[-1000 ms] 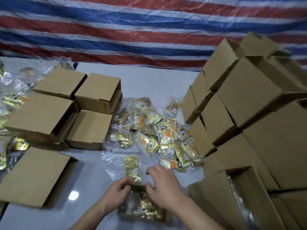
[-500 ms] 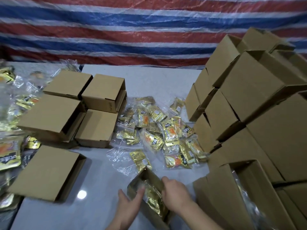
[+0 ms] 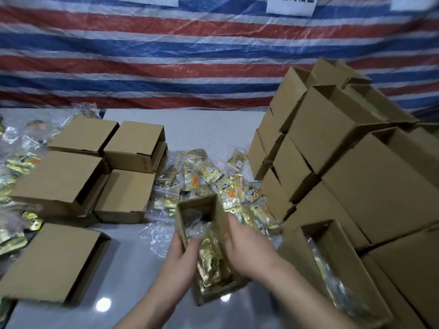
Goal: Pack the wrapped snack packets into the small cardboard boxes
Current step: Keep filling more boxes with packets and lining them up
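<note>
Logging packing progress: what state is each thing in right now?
Held box: open, gold packets inside.
Left hand: gripping the box's left wall.
Right hand: holding its right wall.
Loose packets: unpacked, heaped on the table.
Boxes at left: lying closed-side up.
Stack at right: piled.

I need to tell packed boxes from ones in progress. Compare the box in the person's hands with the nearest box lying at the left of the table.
The held box is gripped by the left hand and right hand; the left box lies flat, untouched. The held box faces up, showing gold snack packets; the left box opens sideways, contents hidden. Both are plain brown cardboard.
</note>
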{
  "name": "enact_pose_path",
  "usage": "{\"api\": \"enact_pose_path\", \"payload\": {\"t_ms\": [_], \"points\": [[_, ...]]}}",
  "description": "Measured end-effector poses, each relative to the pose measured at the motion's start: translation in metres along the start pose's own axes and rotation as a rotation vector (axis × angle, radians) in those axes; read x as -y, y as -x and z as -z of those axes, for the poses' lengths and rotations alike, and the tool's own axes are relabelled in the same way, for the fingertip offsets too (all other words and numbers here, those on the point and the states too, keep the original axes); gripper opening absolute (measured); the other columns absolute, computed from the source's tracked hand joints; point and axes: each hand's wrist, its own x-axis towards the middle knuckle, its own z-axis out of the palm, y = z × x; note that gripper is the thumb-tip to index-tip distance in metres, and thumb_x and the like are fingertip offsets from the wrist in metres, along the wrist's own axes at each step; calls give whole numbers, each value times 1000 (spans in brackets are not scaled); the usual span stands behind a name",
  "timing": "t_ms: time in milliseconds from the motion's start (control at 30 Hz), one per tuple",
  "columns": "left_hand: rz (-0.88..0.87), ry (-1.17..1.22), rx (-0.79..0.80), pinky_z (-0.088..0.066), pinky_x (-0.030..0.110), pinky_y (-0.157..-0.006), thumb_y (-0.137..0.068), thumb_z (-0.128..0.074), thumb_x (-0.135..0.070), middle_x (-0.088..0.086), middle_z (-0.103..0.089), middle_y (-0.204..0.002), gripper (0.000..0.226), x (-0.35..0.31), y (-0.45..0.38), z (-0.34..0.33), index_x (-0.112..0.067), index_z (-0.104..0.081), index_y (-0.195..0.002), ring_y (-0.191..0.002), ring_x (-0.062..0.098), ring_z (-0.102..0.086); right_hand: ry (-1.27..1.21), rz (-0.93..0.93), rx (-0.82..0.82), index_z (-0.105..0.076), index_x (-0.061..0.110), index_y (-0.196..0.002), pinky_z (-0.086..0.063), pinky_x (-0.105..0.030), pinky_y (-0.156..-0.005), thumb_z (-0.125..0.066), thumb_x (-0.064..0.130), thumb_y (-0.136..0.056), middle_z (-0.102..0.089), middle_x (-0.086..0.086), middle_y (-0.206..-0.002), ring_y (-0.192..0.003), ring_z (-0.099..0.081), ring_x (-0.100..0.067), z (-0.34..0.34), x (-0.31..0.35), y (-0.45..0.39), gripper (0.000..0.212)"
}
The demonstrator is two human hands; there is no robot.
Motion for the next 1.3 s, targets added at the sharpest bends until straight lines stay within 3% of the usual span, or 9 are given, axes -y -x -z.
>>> {"api": "enact_pose_path", "payload": {"t_ms": [67,200,333,433,533,600,800,1033,1300], "points": [[-103,26,16,-29,32,-108,-91,-42,-69,-48,-35,-128,52,-40,12,1,-58,-30,-140,-128,0,-40,-40,11,-59,-32,19,-141,-45,-36,-66,-41,25,-102,-57,-1,-88,-78,-57,-22,49,5,12,41],[-209,134,-55,-30,46,-116,-100,-42,-55,-11,-37,-152,57,-110,20,-26,-36,-31,-153,-141,17,-35,-10,-8,-126,-39,20,-132,-53,-39,-77,-38,34,-104,-58,-3,-110,-87,-58,-18,144,5,44,32],[-304,197,36,-39,27,-88,-76,-52,-80,-60,-48,-89,27,-141,65,-76,-77,-47,-102,-87,-35,-45,60,-22,-268,-41,23,-133,-54,-35,-72,-42,30,-104,-61,-3,-110,-85,-59,-13,195,-12,80,30],[-304,285,43,-33,32,-98,-94,-42,-66,-57,-48,-85,19,-153,83,-113,-61,-54,-109,-90,-27,-40,82,-92,-379,-31,28,-145,-40,-20,-50,-49,26,-102,-47,9,-84,-70,-53,-2,207,-34,101,47],[-317,273,59,-29,34,-111,-86,-39,-74,-30,-44,-138,65,-161,91,-142,-44,-44,-144,-125,-3,-42,110,-128,-461,-29,31,-145,-40,-21,-49,-54,24,-99,-49,8,-85,-68,-54,-5,215,-55,119,52],[-292,276,67,-30,44,-117,-72,-38,-79,-18,-41,-151,86,-159,97,-157,-39,-42,-148,-136,9,-40,127,-134,-479,-28,31,-146,-39,-23,-52,-55,21,-98,-49,4,-88,-71,-52,-11,219,-67,129,56],[-221,213,66,-32,49,-117,-46,-35,-86,-8,-46,-150,113,-154,115,-192,-35,-43,-147,-139,18,-41,149,-138,-500,-36,21,-142,-41,-27,-63,-60,14,-95,-55,-1,-94,-81,-52,-20,210,-98,150,53],[-183,181,60,-32,48,-117,-47,-35,-86,-10,-45,-151,110,-136,125,-213,-37,-46,-145,-140,16,-40,282,-191,-470,-21,12,-152,-38,-32,-54,-56,-5,-86,-62,-9,-97,-71,-48,-25,196,-116,158,77],[-160,138,53,-36,49,-114,-52,-35,-82,-6,-55,-141,100,-123,122,-223,-36,-53,-139,-133,18,-48,325,-187,-486,-8,11,-158,-42,-35,-60,-56,-7,-85,-64,-11,-115,-86,-61,-29,175,-129,153,89]]}}
